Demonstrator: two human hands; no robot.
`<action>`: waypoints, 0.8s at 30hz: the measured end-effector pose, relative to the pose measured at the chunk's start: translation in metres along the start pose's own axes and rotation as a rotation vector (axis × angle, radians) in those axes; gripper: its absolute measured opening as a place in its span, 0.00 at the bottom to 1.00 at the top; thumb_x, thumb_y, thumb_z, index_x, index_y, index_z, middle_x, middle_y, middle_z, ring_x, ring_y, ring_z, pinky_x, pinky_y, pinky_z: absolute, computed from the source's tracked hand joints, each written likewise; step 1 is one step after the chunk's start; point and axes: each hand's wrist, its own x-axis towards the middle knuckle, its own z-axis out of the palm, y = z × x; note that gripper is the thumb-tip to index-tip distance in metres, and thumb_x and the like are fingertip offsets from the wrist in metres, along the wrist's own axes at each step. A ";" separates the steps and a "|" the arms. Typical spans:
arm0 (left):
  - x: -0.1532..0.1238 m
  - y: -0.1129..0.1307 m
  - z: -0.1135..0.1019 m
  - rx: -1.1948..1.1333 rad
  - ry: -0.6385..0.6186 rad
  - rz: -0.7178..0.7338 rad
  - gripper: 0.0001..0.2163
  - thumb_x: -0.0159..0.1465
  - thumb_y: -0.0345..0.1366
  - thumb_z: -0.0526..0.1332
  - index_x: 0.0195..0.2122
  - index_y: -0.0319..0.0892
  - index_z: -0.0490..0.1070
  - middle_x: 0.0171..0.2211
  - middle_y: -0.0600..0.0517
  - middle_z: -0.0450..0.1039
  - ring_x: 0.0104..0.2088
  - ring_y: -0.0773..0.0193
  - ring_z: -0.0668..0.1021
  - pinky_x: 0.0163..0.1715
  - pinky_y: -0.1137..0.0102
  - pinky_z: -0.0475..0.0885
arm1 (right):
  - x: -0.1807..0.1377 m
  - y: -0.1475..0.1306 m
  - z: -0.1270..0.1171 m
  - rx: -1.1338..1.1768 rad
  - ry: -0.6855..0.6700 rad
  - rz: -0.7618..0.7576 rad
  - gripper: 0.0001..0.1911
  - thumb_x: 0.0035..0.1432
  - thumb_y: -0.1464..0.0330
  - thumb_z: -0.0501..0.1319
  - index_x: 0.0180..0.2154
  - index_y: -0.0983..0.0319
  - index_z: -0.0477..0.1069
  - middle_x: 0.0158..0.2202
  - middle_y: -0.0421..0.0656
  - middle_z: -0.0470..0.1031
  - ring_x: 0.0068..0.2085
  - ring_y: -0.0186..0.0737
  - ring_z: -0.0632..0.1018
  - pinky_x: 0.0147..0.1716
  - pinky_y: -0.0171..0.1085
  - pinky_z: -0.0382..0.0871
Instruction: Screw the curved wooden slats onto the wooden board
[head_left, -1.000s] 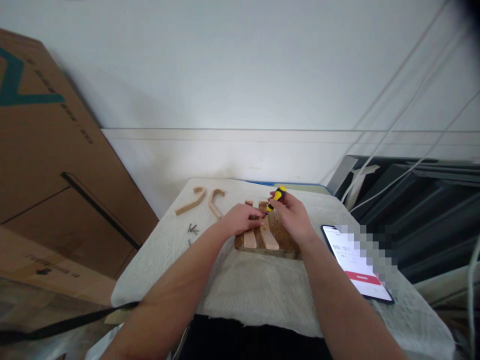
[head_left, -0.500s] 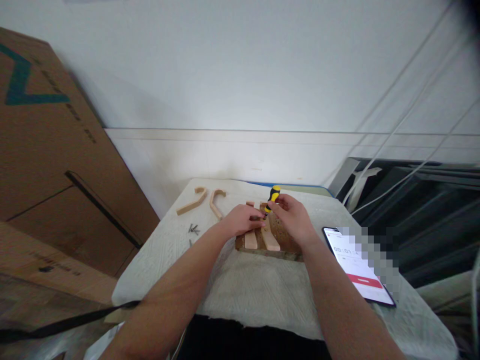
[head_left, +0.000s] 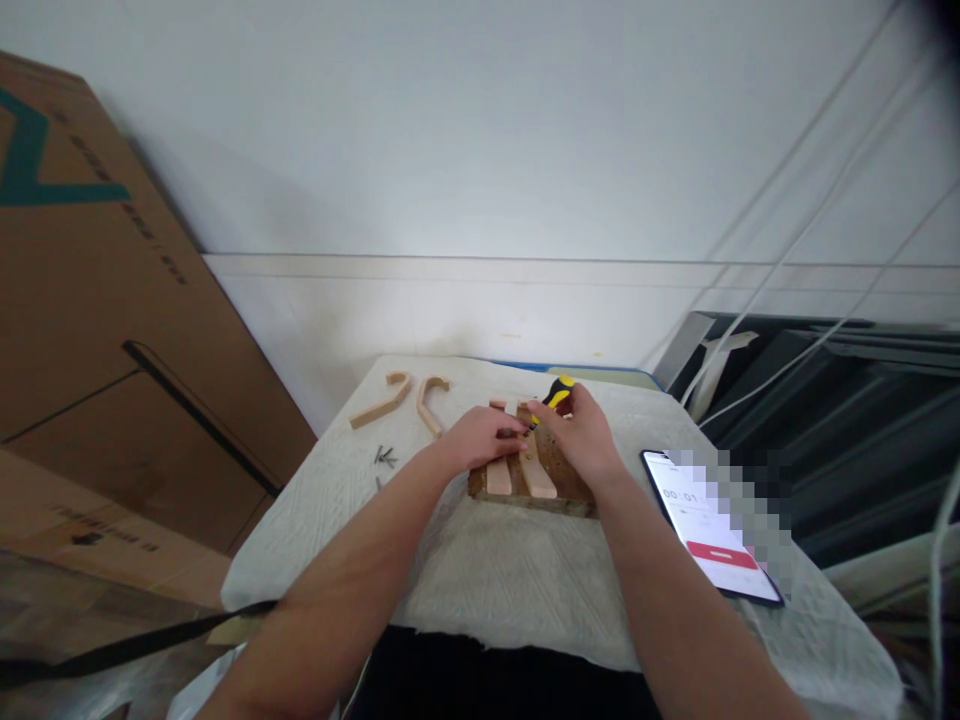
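- Right hand (head_left: 583,438) is wrapped around the screwdriver (head_left: 558,391), a closed grip on the yellow-and-black handle, which sticks up at a tilt over the far edge of the wooden board (head_left: 564,478).
- The screwdriver's tip points down and left towards the middle of the board, right where both sets of fingertips meet. The tip itself is too small to make out.
- Left hand (head_left: 480,438) lies palm down on the board's left half, fingers curled and bunched at the tip. Whether it pinches anything there I cannot tell.
- Two light wooden pieces (head_left: 537,479) lie side by side on the board, running from its near edge to its far edge. The left hand covers their far ends.
- The board sits flat on a white cloth (head_left: 510,575), with both forearms reaching in from its near side.
- Left of the board and a little farther back are two loose hooks (head_left: 382,401) in pale wood, apart from it and untouched.
- Between those hooks and the board's left edge lies a small cluster of dark screws (head_left: 385,457) on the cloth.
- Right of the board, near but apart, a phone (head_left: 709,520) lies face up, its screen lit with a red bar.
- Well off to the board's left, a big cardboard box (head_left: 90,300) leans against the wall.
- Far right of the board, pale cables (head_left: 817,200) slant up across the wall.
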 end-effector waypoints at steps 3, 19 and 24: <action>0.000 0.000 0.000 -0.028 0.004 -0.018 0.13 0.63 0.40 0.61 0.45 0.42 0.78 0.44 0.51 0.80 0.40 0.63 0.78 0.39 0.74 0.67 | 0.000 -0.001 0.001 0.004 0.027 0.006 0.20 0.52 0.49 0.60 0.30 0.61 0.67 0.27 0.42 0.73 0.30 0.40 0.72 0.30 0.38 0.62; -0.016 0.014 -0.034 -0.192 0.285 -0.154 0.19 0.65 0.47 0.56 0.39 0.38 0.80 0.21 0.52 0.73 0.20 0.70 0.67 0.22 0.75 0.57 | 0.001 -0.018 -0.014 0.432 0.265 -0.034 0.20 0.54 0.51 0.61 0.35 0.63 0.70 0.25 0.39 0.72 0.27 0.38 0.72 0.31 0.39 0.65; -0.046 0.001 -0.079 -0.238 0.363 -0.263 0.19 0.62 0.48 0.58 0.38 0.36 0.79 0.25 0.51 0.75 0.23 0.68 0.71 0.23 0.75 0.62 | 0.002 -0.076 -0.008 0.673 0.238 -0.128 0.16 0.54 0.55 0.64 0.35 0.61 0.69 0.27 0.37 0.71 0.26 0.33 0.72 0.31 0.36 0.65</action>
